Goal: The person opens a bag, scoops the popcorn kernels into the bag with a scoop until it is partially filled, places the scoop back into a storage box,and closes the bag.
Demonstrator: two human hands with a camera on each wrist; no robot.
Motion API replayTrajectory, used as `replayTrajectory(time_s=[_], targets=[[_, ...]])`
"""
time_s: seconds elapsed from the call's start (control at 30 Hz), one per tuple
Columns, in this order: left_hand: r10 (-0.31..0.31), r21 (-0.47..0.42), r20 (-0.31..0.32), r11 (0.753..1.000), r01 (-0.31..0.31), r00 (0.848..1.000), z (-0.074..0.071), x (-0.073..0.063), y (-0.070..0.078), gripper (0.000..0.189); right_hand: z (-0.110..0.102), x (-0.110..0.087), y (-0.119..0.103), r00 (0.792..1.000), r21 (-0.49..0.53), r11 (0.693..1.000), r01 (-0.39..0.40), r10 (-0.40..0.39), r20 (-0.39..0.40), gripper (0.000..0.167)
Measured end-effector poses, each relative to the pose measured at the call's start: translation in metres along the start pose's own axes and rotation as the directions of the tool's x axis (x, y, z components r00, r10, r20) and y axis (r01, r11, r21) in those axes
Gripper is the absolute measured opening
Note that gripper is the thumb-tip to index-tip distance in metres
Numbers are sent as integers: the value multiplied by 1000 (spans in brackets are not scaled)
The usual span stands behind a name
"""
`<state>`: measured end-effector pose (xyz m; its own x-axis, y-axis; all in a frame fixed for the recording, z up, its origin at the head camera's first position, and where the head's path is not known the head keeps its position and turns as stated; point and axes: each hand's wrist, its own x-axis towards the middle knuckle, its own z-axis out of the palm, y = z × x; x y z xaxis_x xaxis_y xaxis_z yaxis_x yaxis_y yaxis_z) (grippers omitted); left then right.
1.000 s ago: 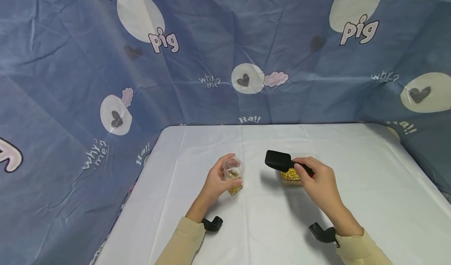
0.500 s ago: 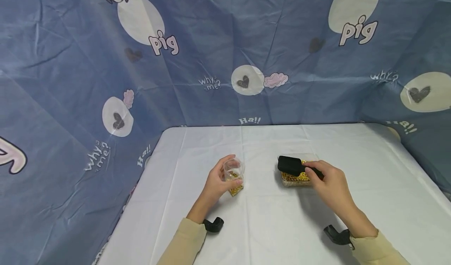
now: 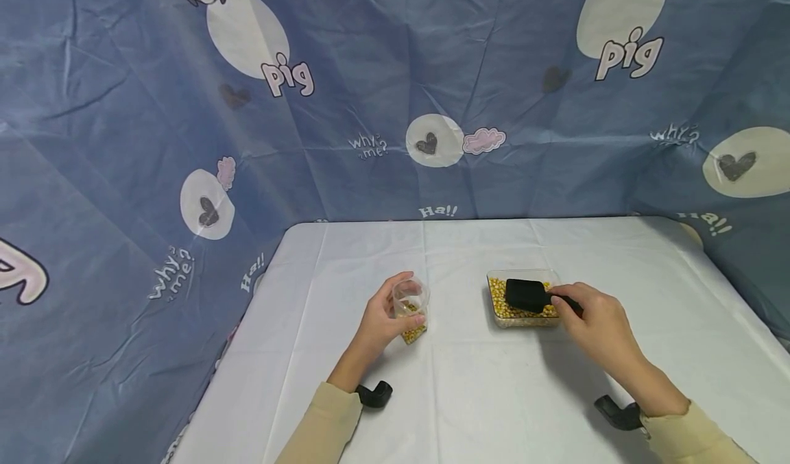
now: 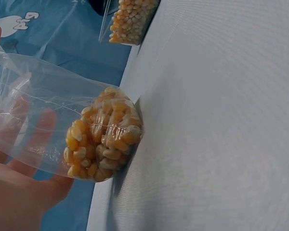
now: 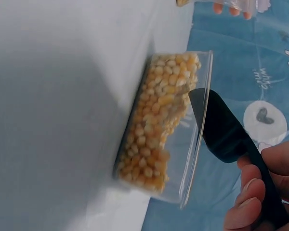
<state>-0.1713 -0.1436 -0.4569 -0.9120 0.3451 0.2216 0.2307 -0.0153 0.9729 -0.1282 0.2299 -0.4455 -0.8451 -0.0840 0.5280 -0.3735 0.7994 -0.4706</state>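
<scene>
My left hand [image 3: 381, 319] curls round a clear plastic bag [image 4: 43, 110] with its mouth held wide. Yellow corn kernels [image 4: 103, 137] fill the bag's bottom, which is down at the white cloth. On the right, my right hand [image 3: 597, 323] grips the handle of a black scoop [image 3: 526, 295]. The scoop's tip dips below the rim of a clear rectangular container [image 5: 202, 130] of corn kernels [image 5: 151, 115]. In the right wrist view, the kernels lie unevenly, and the tip is at their higher part. Whether the scoop holds kernels cannot be seen.
A white cloth [image 3: 469, 395] covers the table, which ends at a blue printed curtain [image 3: 370, 176] behind. The bag and the container stand apart, with bare cloth between them. A black wrist mount [image 3: 617, 412] sits on each forearm.
My right hand has moved right with the scoop, from left of the container to over it and down into it. The left hand and the bag have stayed in place.
</scene>
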Motion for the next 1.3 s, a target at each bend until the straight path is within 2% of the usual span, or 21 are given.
replayTrajectory(time_s=[0.47,0.63,0.87,1.07,1.3], targets=[[-11,17,11,1000,11,1000,0,0,-1,78,-14,7,8,993,-77,994,80,-72,98,14],[-13,10,11,1000,13,1000,0,0,-2,77,-21,12,11,988,-112,986,122,-111,103,14],[-19,9,10,1000,19,1000,0,0,-2,79,-30,19,18,978,-194,958,209,-204,43,15],[-18,15,9,1000,18,1000,-1,1,-2,77,-30,22,26,955,-250,923,294,-294,38,19],[-12,1,5,1000,12,1000,-5,6,-26,79,-24,18,30,929,-304,878,370,-361,88,28]])
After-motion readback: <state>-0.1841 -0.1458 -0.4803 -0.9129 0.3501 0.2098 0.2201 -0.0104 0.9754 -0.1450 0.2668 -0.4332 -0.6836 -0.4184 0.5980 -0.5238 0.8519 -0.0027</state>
